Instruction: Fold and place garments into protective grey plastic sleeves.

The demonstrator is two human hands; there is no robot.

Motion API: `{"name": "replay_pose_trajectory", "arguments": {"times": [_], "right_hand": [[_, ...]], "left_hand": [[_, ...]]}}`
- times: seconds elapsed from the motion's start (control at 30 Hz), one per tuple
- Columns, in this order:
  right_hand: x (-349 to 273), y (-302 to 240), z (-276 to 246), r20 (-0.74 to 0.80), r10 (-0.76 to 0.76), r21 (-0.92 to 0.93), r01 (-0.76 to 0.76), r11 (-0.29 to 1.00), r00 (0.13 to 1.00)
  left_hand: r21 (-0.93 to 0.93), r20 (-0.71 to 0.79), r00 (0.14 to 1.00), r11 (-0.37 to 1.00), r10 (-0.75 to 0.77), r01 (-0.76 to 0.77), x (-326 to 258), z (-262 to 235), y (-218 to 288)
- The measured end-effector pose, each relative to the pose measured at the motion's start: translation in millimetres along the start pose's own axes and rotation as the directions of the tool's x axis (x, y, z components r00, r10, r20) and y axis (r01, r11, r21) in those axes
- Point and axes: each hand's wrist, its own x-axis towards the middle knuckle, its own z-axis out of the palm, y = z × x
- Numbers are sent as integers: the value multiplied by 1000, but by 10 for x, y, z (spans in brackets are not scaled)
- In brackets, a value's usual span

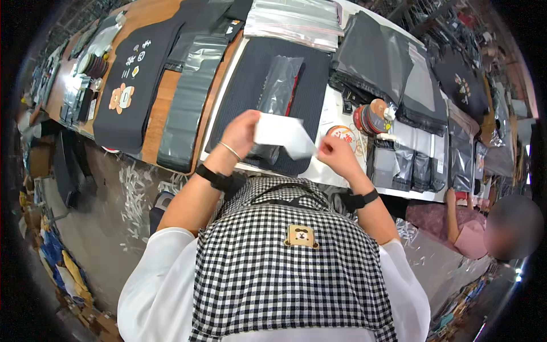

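My left hand grips a blank white paper piece, likely a label sheet, by its left side. The sheet's right part is bent and blurred. My right hand is closed in a pinch at the sheet's lower right corner. Beneath the paper lies a clear plastic bag with something dark and a red edge inside. Part of the bag is hidden by the sheet. It rests on a dark ribbed mat, on the white table.
Rolls of tape and a round red-and-white disc sit on the right. Grey plastic bags are stacked behind them. Left are a long dark packet and a dark bear-print mat. Another person is at the far right.
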Motion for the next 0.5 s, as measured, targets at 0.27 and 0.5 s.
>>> {"name": "replay_pose_trajectory", "arguments": {"times": [0.27,0.5], "right_hand": [[-1186,2063,13,182,598,-692,-331,642,781],[-1319,1918,296,-18,522,-541,-448,712,853]], "left_hand": [[915,347,470,-182,812,-361,411,64,127],[814,381,912,-523,153,-253,412,-230,-1034]]}}
